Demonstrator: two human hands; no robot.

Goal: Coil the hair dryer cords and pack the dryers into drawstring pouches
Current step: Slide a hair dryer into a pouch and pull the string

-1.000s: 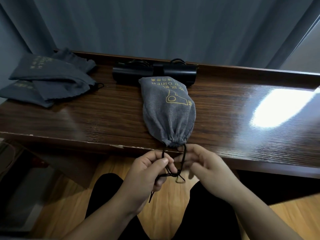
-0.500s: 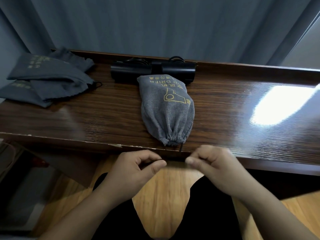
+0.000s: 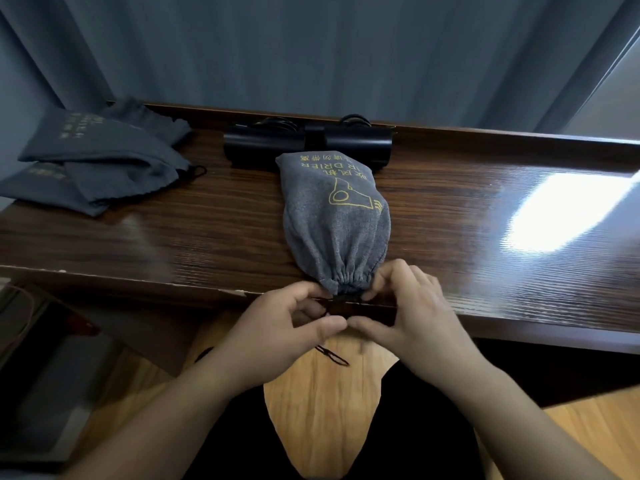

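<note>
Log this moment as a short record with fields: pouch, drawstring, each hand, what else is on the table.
filled pouch: grey pouch lying on the wooden table, gathered mouth at the near edge
drawstring: black cord at the mouth, loose end hanging below
left hand: pinching the cord
right hand: pinching the cord at the mouth
unpacked: two black dryers behind the pouch
spare pouches: flat grey stack, far left
</note>
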